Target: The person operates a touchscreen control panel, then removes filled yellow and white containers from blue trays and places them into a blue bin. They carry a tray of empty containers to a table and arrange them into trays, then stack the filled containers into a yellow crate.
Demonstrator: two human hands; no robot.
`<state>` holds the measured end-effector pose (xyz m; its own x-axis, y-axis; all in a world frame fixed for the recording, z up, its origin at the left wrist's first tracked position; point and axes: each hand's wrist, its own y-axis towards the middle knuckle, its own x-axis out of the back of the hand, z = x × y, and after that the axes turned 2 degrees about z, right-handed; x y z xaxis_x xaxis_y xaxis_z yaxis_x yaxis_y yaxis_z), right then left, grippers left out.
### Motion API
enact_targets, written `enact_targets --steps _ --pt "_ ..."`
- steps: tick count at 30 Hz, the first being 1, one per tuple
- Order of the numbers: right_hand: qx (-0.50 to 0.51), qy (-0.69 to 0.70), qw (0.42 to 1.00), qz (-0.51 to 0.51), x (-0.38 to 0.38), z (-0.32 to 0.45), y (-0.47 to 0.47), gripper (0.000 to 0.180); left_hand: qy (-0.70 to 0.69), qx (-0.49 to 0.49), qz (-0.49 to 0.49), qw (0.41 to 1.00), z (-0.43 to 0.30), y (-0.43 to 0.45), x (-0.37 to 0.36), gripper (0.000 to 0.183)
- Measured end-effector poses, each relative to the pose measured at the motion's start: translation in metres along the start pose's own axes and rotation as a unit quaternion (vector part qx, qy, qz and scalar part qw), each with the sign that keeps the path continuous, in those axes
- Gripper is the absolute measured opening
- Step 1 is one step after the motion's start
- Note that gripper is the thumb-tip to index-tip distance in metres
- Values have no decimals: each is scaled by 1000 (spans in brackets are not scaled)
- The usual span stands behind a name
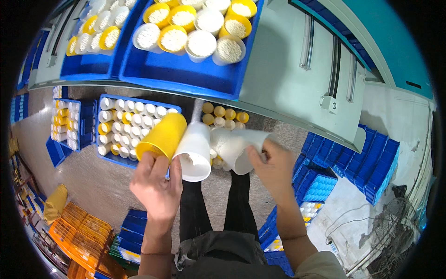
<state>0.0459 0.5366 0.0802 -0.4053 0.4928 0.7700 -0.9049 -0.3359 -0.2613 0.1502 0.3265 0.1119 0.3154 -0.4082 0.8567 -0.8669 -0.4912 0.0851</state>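
Observation:
My left hand (156, 181) grips a yellow plastic cup (163, 134) and a white plastic cup (195, 150) beside it, its fingers and thumb at their rims. Both cups are tipped, mouths towards me. My right hand (273, 167) is shut on a translucent white cup (247, 148), also tipped and blurred. Next to that cup is a pale blurred patch, perhaps another cup or falling pieces; I cannot tell which. A whitish streak shows above the middle cup. Beyond my hands, white and yellow cups filled with small white pieces (201, 43) stand in a blue plastic crate (181, 78).
A second blue crate (87, 73) of filled cups adjoins it on the pale green machine table (275, 69). Below the table edge, a blue crate of cups (134, 162) lies left. Blue crates (352, 157) are stacked right, orange crates (80, 237) lower left, and a wire fan guard (393, 233) lower right.

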Motion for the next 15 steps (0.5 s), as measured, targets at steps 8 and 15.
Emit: enact_targets --steps 8,15 --pt "-130 -138 977 96 -168 -254 35 30 69 121 145 980 90 -78 -297 22" --pt "-128 -130 980 -75 -307 -352 87 29 25 130 34 991 161 -56 -478 18"
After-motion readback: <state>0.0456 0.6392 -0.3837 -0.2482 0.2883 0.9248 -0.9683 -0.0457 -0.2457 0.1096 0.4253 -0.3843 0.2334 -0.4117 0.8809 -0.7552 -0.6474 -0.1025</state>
